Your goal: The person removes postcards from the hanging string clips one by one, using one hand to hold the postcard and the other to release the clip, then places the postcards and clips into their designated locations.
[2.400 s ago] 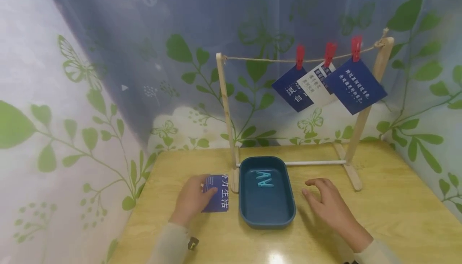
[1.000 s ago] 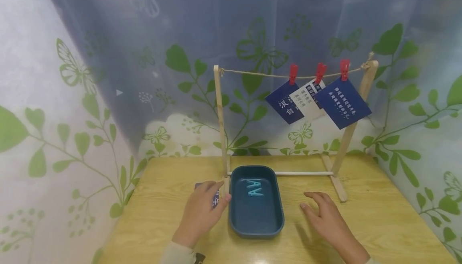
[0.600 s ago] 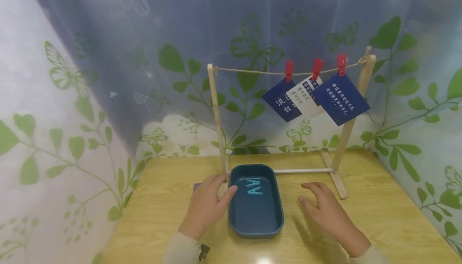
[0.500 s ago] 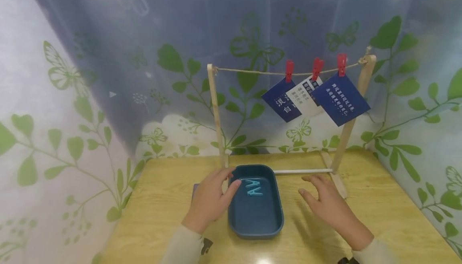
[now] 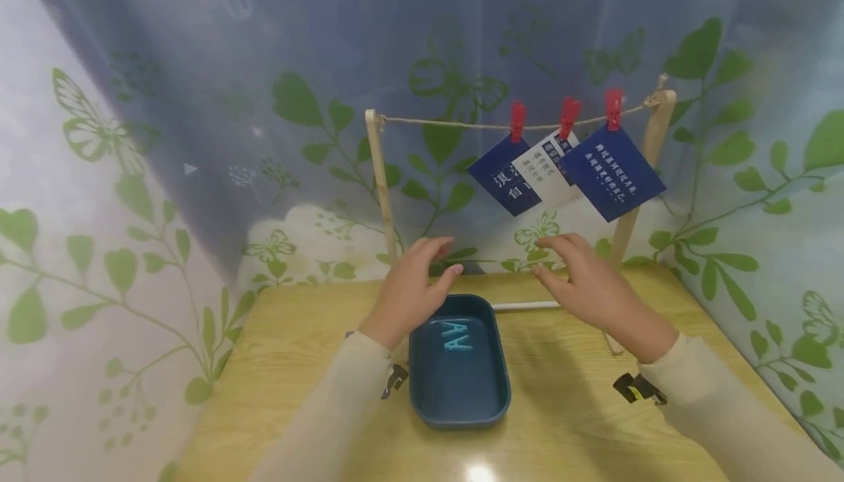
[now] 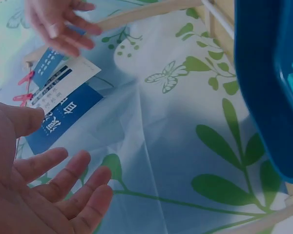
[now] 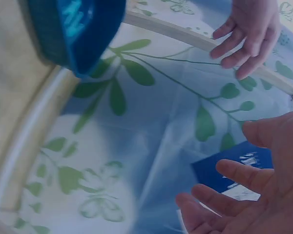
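Observation:
Both hands are raised in the head view with loosely spread fingers and hold nothing. My left hand (image 5: 415,288) is over the back left corner of a dark blue tray (image 5: 461,394), where two light-blue clothespins (image 5: 456,335) lie. The right hand (image 5: 590,291) hovers to the right of the tray, below the hanging cards. Three red clothespins (image 5: 517,121) clip a blue card (image 5: 508,178), a white card (image 5: 542,167) and another blue card (image 5: 613,173) to a twine line (image 5: 448,124). A blue card on the table is mostly hidden under my left forearm.
The twine runs between two wooden posts (image 5: 379,174) of a stand, joined low down by a white rod (image 5: 527,306). Beneath lies a wood-grain table (image 5: 277,365). A leaf-patterned curtain (image 5: 316,196) hangs close behind and at both sides.
My left hand has left the blue card on the table and moved right and up past the tray's edge. Lately the right hand has risen too. The view has shifted slightly.

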Tool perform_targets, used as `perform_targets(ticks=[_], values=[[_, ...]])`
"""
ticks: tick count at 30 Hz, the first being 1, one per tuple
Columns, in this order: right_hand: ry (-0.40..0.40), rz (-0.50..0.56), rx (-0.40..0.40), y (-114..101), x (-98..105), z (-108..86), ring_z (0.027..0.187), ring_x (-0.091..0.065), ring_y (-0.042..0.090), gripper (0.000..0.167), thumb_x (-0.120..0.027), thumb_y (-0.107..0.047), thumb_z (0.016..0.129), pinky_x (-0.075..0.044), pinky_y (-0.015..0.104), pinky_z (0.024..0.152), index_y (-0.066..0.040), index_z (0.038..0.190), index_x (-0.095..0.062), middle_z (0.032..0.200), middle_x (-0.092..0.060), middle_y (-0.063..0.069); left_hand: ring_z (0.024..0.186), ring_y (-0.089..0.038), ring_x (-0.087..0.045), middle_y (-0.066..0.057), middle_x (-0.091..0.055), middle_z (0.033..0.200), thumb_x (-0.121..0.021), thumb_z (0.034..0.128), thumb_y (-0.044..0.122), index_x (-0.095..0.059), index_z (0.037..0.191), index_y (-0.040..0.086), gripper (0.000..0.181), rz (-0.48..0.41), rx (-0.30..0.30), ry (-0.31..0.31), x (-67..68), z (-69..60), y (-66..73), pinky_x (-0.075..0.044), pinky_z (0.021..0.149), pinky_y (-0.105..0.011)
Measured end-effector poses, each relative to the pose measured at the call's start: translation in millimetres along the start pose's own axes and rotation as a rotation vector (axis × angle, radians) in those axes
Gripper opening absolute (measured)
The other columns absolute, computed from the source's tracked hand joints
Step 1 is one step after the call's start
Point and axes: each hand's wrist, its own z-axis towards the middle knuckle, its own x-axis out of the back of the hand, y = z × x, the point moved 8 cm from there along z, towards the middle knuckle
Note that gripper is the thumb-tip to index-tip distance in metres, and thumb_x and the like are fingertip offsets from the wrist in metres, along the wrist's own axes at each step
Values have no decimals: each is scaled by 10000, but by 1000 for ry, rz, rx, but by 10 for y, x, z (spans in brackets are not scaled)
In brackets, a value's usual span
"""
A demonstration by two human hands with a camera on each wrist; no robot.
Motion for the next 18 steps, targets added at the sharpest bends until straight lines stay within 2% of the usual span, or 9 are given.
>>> perform_targets(ticks=[3,4,6,10,13,18], values=[[19,-6,23,-108,150,101,1352,-589,483,535,-600,-349,1125,-520,687,1084,-32,1552,-537,1562,-518,271,1346,-249,-645,-73,-665,1452,-656,1093,398,-559,1569,150,546,-13,6,-5,-20,123,24,-547,1138,-499],[27,-10,27,-141,202,128,1286,-635,451,533,-608,-348,1121,-555,654,1038,-37,1549,-542,1558,-533,257,1346,-252,-644,-76,-662,1455,-655,1093,402,-549,1576,149,555,-14,9,-3,-28,165,24,-547,1137,-501],[52,-35,37,-205,302,188,1046,-710,372,523,-622,-347,1113,-598,570,910,-42,1534,-563,1506,-590,240,1338,-254,-644,-79,-658,1456,-653,1094,404,-528,1590,150,571,-28,16,3,-34,243,26,-550,1132,-495],[95,-75,64,-328,457,296,784,-652,215,510,-640,-355,1102,-569,477,765,-43,1503,-595,1354,-670,211,1300,-261,-657,-77,-672,1423,-672,1087,369,-523,1588,147,567,-56,25,39,-18,351,31,-570,1092,-488],[141,-82,82,-408,569,367,815,-654,228,489,-652,-345,1094,-572,501,786,-50,1482,-615,1258,-678,195,1293,-267,-659,-84,-688,1402,-692,1078,320,-536,1571,141,547,-92,22,70,-2,433,56,-563,1104,-485],[265,-50,120,-527,827,502,816,-623,277,445,-669,-310,1085,-537,484,786,-64,1454,-640,1232,-661,177,1309,-254,-647,-96,-683,1420,-687,1082,274,-548,1552,123,513,-171,23,114,-13,652,128,-535,1143,-454]])
